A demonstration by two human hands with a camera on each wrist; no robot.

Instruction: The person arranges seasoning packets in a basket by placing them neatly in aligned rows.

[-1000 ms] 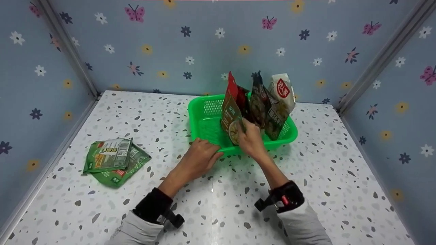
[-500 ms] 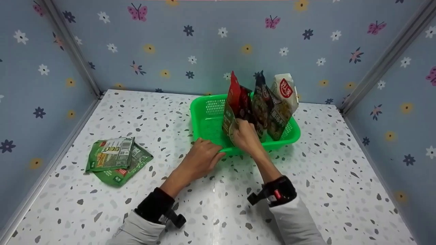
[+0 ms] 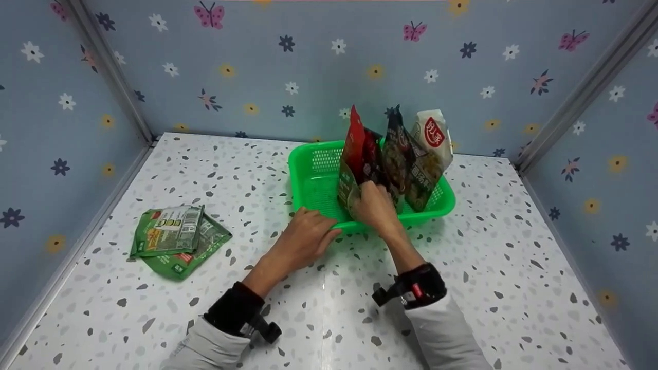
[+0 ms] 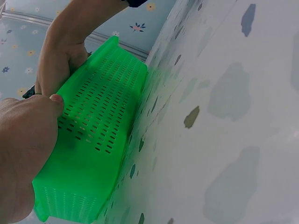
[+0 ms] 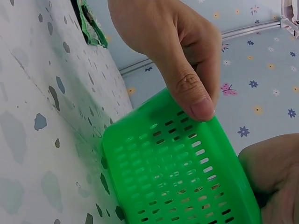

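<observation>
A green plastic basket with slotted sides stands near the back of the table. My left hand grips its front rim; in the left wrist view the thumb lies over the outer edge of the basket. My right hand reaches inside over the front rim and holds the side edge of an olive-green food pouch, its fingertips hidden. Right behind that pouch stands a red pouch. A dark pouch and a white-topped brown pouch lean upright in the right half.
Two green food packets, one upper packet overlapping a lower packet, lie flat on the speckled table at the left. Flower-patterned walls enclose the back and both sides.
My right hand has moved down and slightly left into the basket, lowering the olive-green pouch against the red one. The left hand keeps its grip on the rim.
</observation>
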